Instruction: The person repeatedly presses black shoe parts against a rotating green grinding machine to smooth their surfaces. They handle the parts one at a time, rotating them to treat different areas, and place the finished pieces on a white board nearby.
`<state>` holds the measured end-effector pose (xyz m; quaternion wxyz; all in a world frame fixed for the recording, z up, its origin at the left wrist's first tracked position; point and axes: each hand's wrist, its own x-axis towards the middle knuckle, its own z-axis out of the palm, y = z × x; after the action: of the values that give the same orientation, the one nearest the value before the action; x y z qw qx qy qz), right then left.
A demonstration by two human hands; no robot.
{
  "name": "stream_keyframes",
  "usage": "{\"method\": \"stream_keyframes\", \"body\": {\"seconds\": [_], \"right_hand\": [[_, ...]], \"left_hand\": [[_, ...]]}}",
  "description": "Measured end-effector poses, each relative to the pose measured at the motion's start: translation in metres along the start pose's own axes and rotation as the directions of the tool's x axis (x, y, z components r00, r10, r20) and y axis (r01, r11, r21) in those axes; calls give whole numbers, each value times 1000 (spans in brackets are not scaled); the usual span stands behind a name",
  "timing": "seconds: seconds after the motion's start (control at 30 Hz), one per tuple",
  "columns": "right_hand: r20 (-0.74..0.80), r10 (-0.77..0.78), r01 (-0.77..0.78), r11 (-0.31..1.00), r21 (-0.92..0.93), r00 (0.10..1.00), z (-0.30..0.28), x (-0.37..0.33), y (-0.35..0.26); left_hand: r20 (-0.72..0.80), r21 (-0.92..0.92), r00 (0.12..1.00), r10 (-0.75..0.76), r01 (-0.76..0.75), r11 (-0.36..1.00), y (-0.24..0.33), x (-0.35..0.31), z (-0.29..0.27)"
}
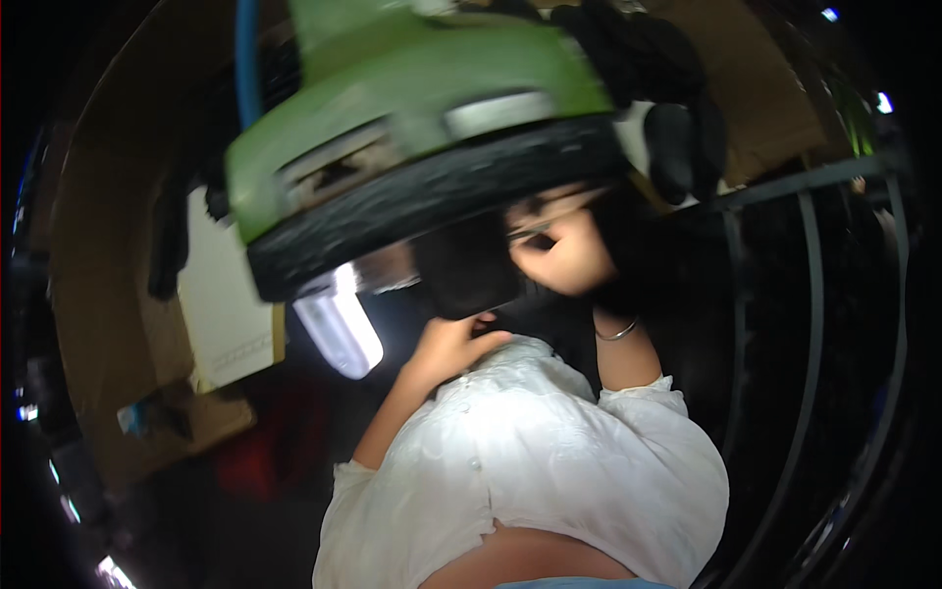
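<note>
A bulky green housing [412,79] with a thick black rim [442,201] fills the top of the frame, blurred and closest to the lens. Below it, at bottom centre, the white blouse [549,461] takes up most of the lower frame, and both forearms rise out of it. Brown cardboard panels [108,294] curve down the left side, with a white board [221,304] leaning against them and a lit white lamp [339,329] glowing just under the black rim. Dark curved metal bars [810,324] run down the right side.

The dark slab [466,265], flat and rectangular, sits at mid-frame right under the rim. The left hand [446,344] curls its fingers around the slab's lower edge and appears to grip it. The right hand [564,255] is cupped at the slab's right edge; whether it clasps the slab or only rests beside it cannot be told. A thin bangle [618,332] circles the right wrist.

The step in hand looks like holding the slab up beneath the rim; any further move calls for a firm two-handed hold and clearance from that rim
</note>
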<state>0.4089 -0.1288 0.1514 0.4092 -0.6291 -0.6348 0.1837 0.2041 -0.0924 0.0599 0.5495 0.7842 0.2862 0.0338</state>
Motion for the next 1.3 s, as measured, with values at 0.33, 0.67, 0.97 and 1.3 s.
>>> {"method": "stream_keyframes", "body": {"seconds": [0.33,0.67,0.97,1.3], "right_hand": [[-863,59,-508,827,-239,502,-161,-41,134],[-794,130,-407,900,-158,594,-155,-57,171],[-713,209,-278,960,21,669,-111,-51,117],[-546,131,-154,988,3,827,-71,-50,98]], "left_hand": [[-315,378,939,140,-10,926,-66,-5,-60],[-767,642,488,417,567,516,-66,76,-226],[-780,478,625,-26,622,621,-84,82,-265],[-926,339,360,113,664,666,-119,5,-218]]}}
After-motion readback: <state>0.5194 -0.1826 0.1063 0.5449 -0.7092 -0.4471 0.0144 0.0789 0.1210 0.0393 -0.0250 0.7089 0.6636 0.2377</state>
